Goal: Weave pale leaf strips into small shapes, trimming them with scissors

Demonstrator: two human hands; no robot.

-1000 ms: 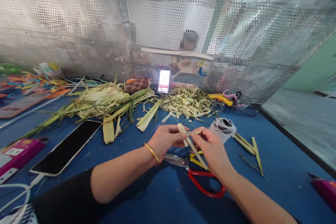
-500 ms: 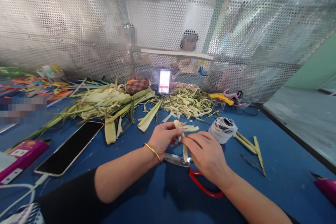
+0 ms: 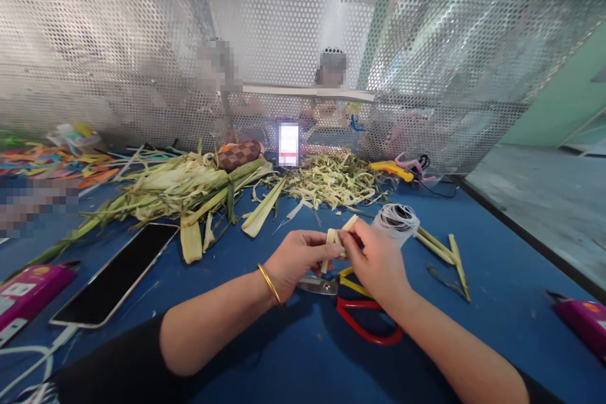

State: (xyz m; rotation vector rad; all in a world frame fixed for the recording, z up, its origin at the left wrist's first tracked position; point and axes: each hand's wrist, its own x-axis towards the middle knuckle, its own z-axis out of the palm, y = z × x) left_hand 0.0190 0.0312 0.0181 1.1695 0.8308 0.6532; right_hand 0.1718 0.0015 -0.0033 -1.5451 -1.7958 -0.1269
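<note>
Between both hands, above the blue table, is a pale folded strip of plant leaf (image 3: 332,238). My left hand (image 3: 299,257) pinches its fold between thumb and fingers. The thumb and forefinger of my right hand (image 3: 376,259) are closed on the strip's upper right part, where an end (image 3: 350,223) sticks out. Under the hands lie scissors (image 3: 348,312) with red and yellow handles, partly covered by my right hand. Just behind the right hand stands a spool of white cord (image 3: 396,222).
A heap of long husk leaves (image 3: 182,186) and a pile of shredded strips (image 3: 334,180) lie at the back. A phone on a cable (image 3: 118,274) is at left. Cut stalks (image 3: 449,255) lie at right. A perforated metal screen (image 3: 284,31) borders the table; people sit behind it.
My right hand has moved up from below the strip to its upper right. The strip's hanging and sideways ends have changed position, and more of the scissors shows. The view has shifted slightly.
</note>
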